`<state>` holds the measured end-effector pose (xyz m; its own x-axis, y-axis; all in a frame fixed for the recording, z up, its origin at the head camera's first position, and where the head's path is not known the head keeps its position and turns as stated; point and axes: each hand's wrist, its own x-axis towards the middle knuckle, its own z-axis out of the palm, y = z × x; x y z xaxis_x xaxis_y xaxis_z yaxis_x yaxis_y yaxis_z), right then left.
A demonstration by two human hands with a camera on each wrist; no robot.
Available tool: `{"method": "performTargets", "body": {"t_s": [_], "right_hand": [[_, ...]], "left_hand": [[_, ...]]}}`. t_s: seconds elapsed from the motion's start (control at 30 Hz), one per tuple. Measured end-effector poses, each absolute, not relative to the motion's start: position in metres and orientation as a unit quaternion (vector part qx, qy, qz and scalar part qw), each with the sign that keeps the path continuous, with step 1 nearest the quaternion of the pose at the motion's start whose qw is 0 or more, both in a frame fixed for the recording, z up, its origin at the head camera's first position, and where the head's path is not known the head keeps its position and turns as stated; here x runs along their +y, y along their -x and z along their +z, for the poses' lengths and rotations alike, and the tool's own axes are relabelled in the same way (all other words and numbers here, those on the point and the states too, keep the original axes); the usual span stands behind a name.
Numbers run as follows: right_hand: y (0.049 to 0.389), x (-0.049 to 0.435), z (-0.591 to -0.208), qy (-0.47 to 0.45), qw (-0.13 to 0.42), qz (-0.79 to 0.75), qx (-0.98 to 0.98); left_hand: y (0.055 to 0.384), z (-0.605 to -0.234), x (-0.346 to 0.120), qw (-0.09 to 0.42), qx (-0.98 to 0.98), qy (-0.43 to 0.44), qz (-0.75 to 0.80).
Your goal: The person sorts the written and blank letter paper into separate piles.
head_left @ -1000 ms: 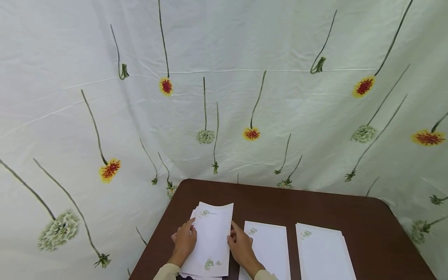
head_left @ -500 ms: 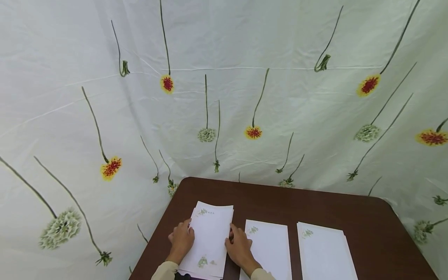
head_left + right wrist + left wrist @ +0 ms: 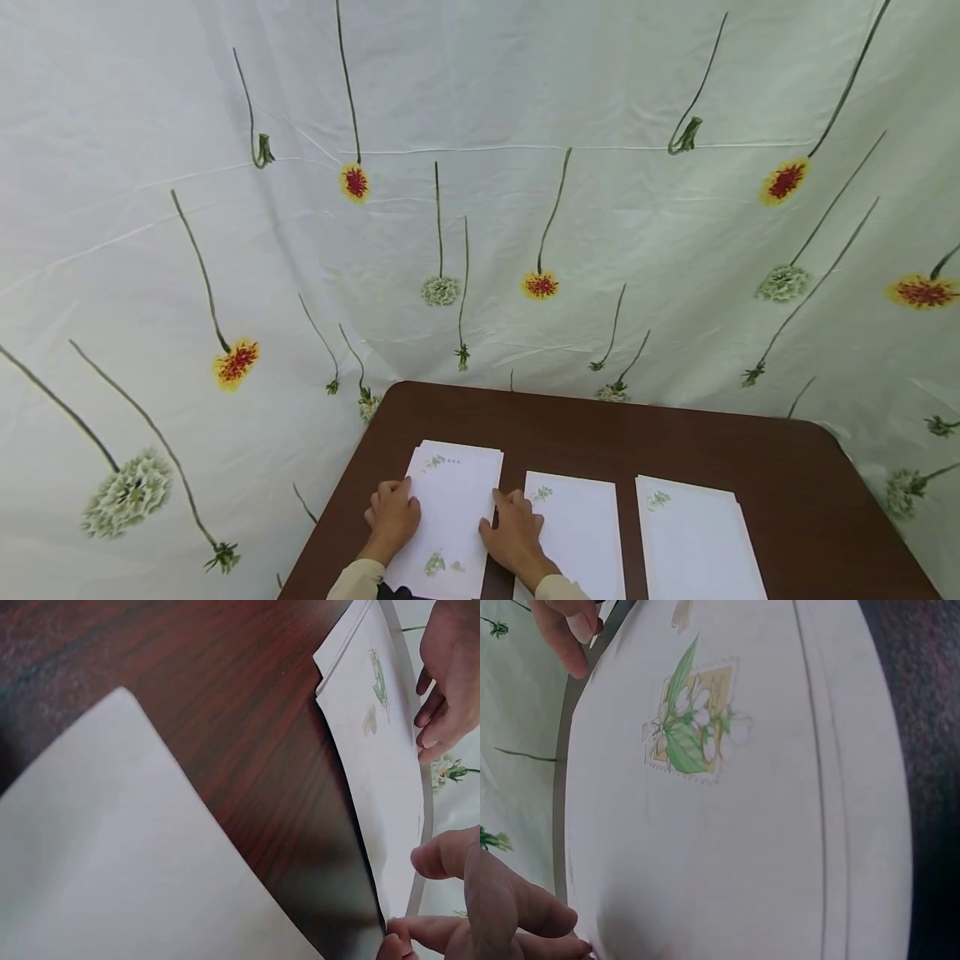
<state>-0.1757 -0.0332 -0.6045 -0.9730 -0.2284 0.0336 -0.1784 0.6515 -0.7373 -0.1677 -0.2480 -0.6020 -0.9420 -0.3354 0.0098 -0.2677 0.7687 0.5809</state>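
Observation:
A stack of white paper sheets (image 3: 453,521), printed with pale green floral motifs, lies on the dark brown table (image 3: 570,433). My left hand (image 3: 392,518) rests along the stack's left edge, thumb toward the paper. Across from it, my right hand (image 3: 513,533) touches the right edge. In the right wrist view, the right hand's thumb (image 3: 439,855) stands apart from the finger that touches the sheet edge. The left wrist view shows the stamp-like flower print (image 3: 694,724) close up, and my left fingers (image 3: 544,911) at the paper's border.
Right of the stack lies a second white sheet (image 3: 577,533), partly under my right wrist. Farther right is another small pile of sheets (image 3: 697,542). A pale cloth (image 3: 480,208) with printed flowers hangs behind the table. Something dark (image 3: 393,592) shows by the left sleeve.
The top sheet, raised and curved at its far end a second ago, now lies flat and more evenly over the stack. Both hands have come down at its sides.

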Motion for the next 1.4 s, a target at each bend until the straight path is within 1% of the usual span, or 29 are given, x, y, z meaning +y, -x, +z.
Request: {"method": "performTargets", "body": {"t_s": [0.27,0.47,0.6,0.77,0.83,0.87,0.93,1.0,1.07,1.17,1.27,1.4], "right_hand": [[0.176,-0.031,-0.613,0.110,0.032,-0.382,0.917],[0.177,-0.027,-0.613,0.099,0.031,-0.378,0.920],[0.178,-0.015,-0.609,0.085,0.029,-0.387,0.918],[0.178,0.011,-0.606,0.063,-0.017,-0.374,0.925],[0.176,0.023,-0.607,0.053,-0.040,-0.364,0.929],[0.175,0.029,-0.609,0.048,-0.053,-0.356,0.932],[0.173,0.041,-0.612,0.038,-0.075,-0.343,0.936],[0.170,0.054,-0.616,0.034,-0.097,-0.327,0.939],[0.166,0.067,-0.618,0.029,-0.107,-0.307,0.945],[0.159,0.085,-0.620,0.023,-0.100,-0.285,0.953],[0.153,0.102,-0.621,0.007,-0.079,-0.268,0.960],[0.145,0.119,-0.625,-0.022,-0.054,-0.254,0.965]], "left_hand": [[0.169,-0.602,-0.243,0.061,-0.938,-0.148,-0.306],[0.169,-0.605,-0.239,0.083,-0.932,-0.143,-0.322],[0.172,-0.609,-0.234,0.109,-0.933,-0.138,-0.314],[0.176,-0.609,-0.217,0.178,-0.935,-0.096,-0.290],[0.176,-0.607,-0.206,0.182,-0.937,-0.074,-0.289],[0.175,-0.607,-0.200,0.179,-0.938,-0.062,-0.289],[0.172,-0.605,-0.188,0.154,-0.943,-0.037,-0.292],[0.169,-0.604,-0.176,0.118,-0.948,-0.008,-0.297],[0.165,-0.604,-0.165,0.084,-0.950,0.023,-0.299],[0.158,-0.605,-0.151,0.039,-0.949,0.064,-0.307],[0.153,-0.612,-0.141,0.001,-0.946,0.087,-0.311],[0.151,-0.621,-0.132,-0.032,-0.942,0.100,-0.320]]}}
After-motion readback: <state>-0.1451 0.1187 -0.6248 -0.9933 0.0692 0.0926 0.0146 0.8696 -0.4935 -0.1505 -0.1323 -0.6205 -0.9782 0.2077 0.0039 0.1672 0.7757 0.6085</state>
